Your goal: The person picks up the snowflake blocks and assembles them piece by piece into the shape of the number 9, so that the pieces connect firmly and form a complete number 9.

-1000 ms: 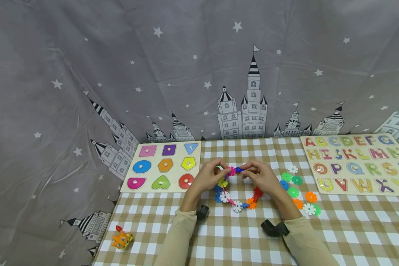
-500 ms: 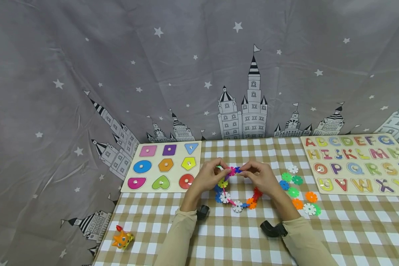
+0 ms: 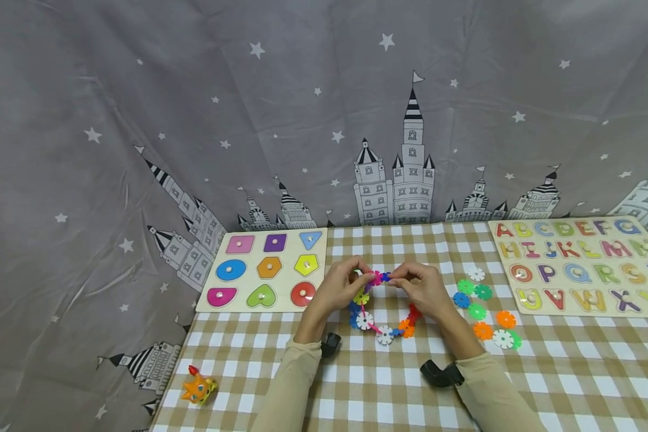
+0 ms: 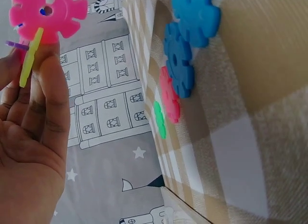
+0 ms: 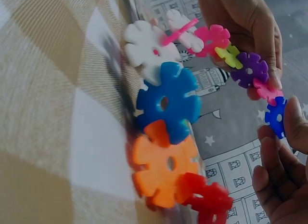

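A chain of notched, flower-shaped plastic discs curves in a loop on the tablecloth, with white [image 5: 144, 41], blue [image 5: 180, 113], orange [image 5: 151, 173] and red [image 5: 204, 192] links. My left hand [image 3: 341, 285] pinches a pink disc [image 5: 267, 92] beside a purple disc [image 5: 258, 72] at the chain's far end. With thumb and fingers my right hand [image 3: 423, 289] pinches a dark blue disc [image 5: 275, 119] at its edge. That blue disc touches the pink one; how deep their slots sit cannot be told. In the left wrist view a yellow disc [image 4: 29, 65] stands by the left hand [image 4: 38, 137].
Loose discs, including green [image 3: 477, 312], orange [image 3: 483, 330] and white [image 3: 503, 339], lie right of the right hand. A shape puzzle board [image 3: 286, 282] lies left, an alphabet board [image 3: 561, 288] right. A small orange toy figure [image 3: 197, 389] stands front left on the checked tablecloth [image 3: 375, 414].
My right hand and forearm have shifted slightly left, and the dark blue disc has turned a little against the pink one. The left hand stays almost still.
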A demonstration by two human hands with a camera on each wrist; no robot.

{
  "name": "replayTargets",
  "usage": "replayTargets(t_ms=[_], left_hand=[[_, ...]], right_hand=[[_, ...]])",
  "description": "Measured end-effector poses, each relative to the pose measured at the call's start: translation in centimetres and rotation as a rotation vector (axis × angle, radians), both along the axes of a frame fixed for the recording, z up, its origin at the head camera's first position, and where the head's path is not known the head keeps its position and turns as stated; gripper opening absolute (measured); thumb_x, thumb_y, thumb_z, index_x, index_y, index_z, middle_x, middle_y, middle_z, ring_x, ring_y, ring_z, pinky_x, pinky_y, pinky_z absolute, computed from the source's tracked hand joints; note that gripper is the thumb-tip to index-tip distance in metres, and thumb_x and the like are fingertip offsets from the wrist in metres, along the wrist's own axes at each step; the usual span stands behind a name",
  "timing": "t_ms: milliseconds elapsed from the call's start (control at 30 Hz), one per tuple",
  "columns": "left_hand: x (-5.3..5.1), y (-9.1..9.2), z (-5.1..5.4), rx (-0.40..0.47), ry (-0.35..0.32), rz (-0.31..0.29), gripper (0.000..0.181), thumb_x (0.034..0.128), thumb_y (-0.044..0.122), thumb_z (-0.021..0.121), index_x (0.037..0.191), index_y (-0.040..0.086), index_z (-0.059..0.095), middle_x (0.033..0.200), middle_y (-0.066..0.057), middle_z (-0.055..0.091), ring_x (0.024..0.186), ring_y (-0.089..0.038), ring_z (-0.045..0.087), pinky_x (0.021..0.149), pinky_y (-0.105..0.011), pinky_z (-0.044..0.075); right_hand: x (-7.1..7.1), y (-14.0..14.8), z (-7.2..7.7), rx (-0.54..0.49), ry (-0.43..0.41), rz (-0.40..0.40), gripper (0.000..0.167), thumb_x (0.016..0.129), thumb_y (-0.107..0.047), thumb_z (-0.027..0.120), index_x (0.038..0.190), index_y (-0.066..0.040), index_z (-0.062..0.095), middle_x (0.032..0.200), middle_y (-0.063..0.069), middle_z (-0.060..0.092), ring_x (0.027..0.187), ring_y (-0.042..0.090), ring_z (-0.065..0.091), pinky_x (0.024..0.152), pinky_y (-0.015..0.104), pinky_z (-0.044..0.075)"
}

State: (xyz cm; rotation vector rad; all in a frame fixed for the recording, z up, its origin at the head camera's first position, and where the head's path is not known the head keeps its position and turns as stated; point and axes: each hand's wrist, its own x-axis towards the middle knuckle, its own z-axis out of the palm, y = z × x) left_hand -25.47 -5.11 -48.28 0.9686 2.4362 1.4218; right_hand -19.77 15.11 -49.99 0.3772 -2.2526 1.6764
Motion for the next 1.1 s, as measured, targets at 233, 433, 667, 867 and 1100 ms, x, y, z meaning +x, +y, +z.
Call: replayTargets(t_ms=[233,433,667,867,1100], left_hand=[[-0.1,0.1,0.0,-0.035,-0.033,-0.011,0.013,0.0952,0.019,0.065,0.092,0.007,0.061,0.075,-0.005,0.061,0.053,-0.006,0.045,0.05,-0.019,0.036],[-0.1,0.0,-0.2,-0.011,-0.044,-0.021,0.015,0.0953,0.019,0.064,0.092,0.006,0.061,0.074,-0.01,0.06,0.051,-0.007,0.044,0.048,-0.02,0.035],[-0.1,0.1,-0.3,-0.034,-0.013,-0.024,0.015,0.0939,0.02,0.066,0.091,0.007,0.061,0.074,-0.008,0.059,0.052,-0.006,0.044,0.049,-0.019,0.036],[-0.1,0.1,-0.2,-0.062,0.043,-0.032,0.014,0.0942,0.02,0.066,0.09,0.008,0.06,0.066,-0.004,0.057,0.052,-0.006,0.043,0.049,-0.019,0.035],[0.0,0.4,-0.2,-0.088,0.083,-0.016,0.014,0.0946,0.023,0.066,0.09,0.01,0.061,0.066,0.0,0.057,0.053,-0.006,0.044,0.049,-0.019,0.035]], right_hand=[[-0.2,0.9,-0.8,-0.025,-0.118,0.036,0.007,0.089,-0.005,0.069,0.087,0.001,0.071,0.087,0.016,0.072,0.074,0.011,0.063,0.069,0.021,0.053],[-0.4,1.5,-0.3,-0.109,-0.384,0.062,0.026,0.096,-0.022,0.064,0.105,0.001,0.07,0.084,0.016,0.068,0.07,0.023,0.059,0.057,0.026,0.046],[-0.6,1.5,-0.1,-0.379,-0.614,0.187,0.042,0.096,-0.012,0.061,0.126,0.016,0.054,0.078,-0.007,0.068,0.065,0.006,0.052,0.063,0.02,0.045],[-0.5,1.3,0.3,-0.469,-0.645,0.206,0.044,0.095,-0.004,0.059,0.127,0.023,0.048,0.076,-0.007,0.071,0.066,0.004,0.059,0.065,0.017,0.05],[-0.5,1.0,0.4,-0.446,-0.637,0.168,0.041,0.095,-0.001,0.057,0.127,0.023,0.049,0.078,-0.01,0.071,0.066,0.003,0.061,0.065,0.016,0.052]])
